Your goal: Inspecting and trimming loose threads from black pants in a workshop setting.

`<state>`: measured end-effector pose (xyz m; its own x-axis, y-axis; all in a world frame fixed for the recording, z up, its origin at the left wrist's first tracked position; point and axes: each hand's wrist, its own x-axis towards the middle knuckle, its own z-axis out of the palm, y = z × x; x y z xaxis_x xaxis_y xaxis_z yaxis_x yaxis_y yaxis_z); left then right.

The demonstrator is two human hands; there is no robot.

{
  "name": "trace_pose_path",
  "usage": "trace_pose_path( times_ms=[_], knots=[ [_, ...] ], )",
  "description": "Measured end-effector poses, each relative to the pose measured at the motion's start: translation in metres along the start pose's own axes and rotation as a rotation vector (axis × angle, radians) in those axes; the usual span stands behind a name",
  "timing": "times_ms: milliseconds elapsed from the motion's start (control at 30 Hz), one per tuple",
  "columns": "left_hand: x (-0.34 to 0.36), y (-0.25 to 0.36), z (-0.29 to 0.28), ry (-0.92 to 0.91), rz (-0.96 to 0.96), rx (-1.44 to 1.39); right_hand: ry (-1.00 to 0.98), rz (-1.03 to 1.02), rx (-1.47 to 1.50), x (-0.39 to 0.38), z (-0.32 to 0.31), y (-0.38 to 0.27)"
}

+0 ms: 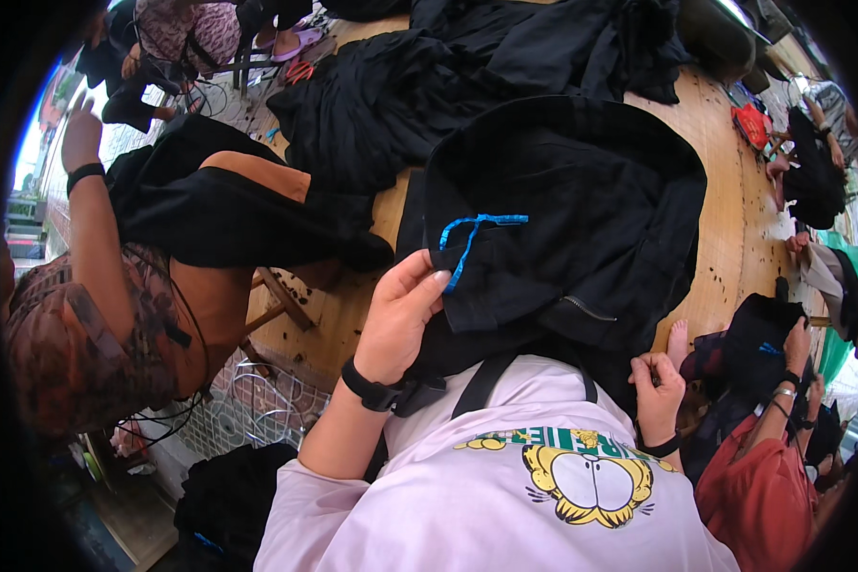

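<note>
Across my lap and the board in front of me lies a black garment (pixel 582 191), its wide waistband curving round in a loop. A short zip (pixel 589 309) shows at its near side. My left hand (pixel 402 310) pinches the end of the waistband between thumb and fingers. Beside those fingertips a bright blue strip (pixel 481 221) sticks out from the cloth, bent, with one end lying over the black fabric. Low at my right side, my right hand (pixel 658 386) is curled with thumb and fingers together. Whatever it may hold is too small to make out.
More black cloth (pixel 486 67) is heaped on the wooden board (pixel 729 238) beyond the garment. Close on my left sits a person with black cloth (pixel 248 210) over the knees. On my right, a person in a red top (pixel 758 477) handles dark cloth. A wooden stool (pixel 281 297) stands left.
</note>
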<state>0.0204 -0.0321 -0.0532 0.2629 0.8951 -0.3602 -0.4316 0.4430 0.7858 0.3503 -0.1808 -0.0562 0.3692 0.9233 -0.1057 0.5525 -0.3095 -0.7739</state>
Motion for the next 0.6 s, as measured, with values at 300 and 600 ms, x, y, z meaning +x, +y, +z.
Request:
trace_pose_path(
  times_ms=[300,600],
  knots=[
    [0.003,-0.007,-0.01,-0.181,-0.064,-0.373,0.017,-0.045,0.121,0.005,0.0,-0.012],
    [-0.003,0.003,0.001,-0.209,-0.079,-0.399,-0.059,0.294,0.631,0.023,0.007,-0.045]
  ],
)
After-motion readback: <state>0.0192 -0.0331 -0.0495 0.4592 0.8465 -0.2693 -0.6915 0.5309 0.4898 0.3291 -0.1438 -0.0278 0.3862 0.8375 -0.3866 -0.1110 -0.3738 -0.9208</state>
